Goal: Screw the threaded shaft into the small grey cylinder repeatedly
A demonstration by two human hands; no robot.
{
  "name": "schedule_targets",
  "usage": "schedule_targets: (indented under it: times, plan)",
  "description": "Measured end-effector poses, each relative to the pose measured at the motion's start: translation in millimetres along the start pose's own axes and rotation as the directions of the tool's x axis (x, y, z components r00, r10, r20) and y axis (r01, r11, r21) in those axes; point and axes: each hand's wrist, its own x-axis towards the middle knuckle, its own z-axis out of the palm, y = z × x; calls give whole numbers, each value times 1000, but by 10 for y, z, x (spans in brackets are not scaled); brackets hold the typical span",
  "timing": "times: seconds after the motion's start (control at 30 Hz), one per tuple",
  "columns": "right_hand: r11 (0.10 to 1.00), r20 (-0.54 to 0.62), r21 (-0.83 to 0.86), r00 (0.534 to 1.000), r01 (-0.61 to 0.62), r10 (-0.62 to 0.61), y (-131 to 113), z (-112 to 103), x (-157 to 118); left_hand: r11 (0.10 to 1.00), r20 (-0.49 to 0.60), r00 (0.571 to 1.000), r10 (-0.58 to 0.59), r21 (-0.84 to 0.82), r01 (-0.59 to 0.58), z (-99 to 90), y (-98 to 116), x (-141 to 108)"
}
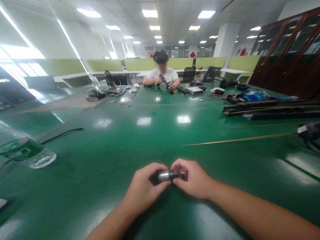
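A small metal cylinder with a dark part and a thin shaft lies crosswise between my two hands, just above the green tabletop. My left hand is closed round the wide, silvery end, its thumb and forefinger along the sides. The fingers of my right hand are curled round the thin shaft at the other end. My palms hide part of both ends.
A clear bottle with a green label lies at the left near a black cable. Thin brass rods and black profiles lie at the right. Across the table sits a person holding a dark tool, among scattered parts.
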Motion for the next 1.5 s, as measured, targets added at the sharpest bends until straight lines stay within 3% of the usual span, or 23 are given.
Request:
schedule_targets:
  times: [1.5]
  plan:
    - [999,13,-48,1000,-7,7,-57,-45,31,995,-35,995,88,-37,-89,-6,22,-10]
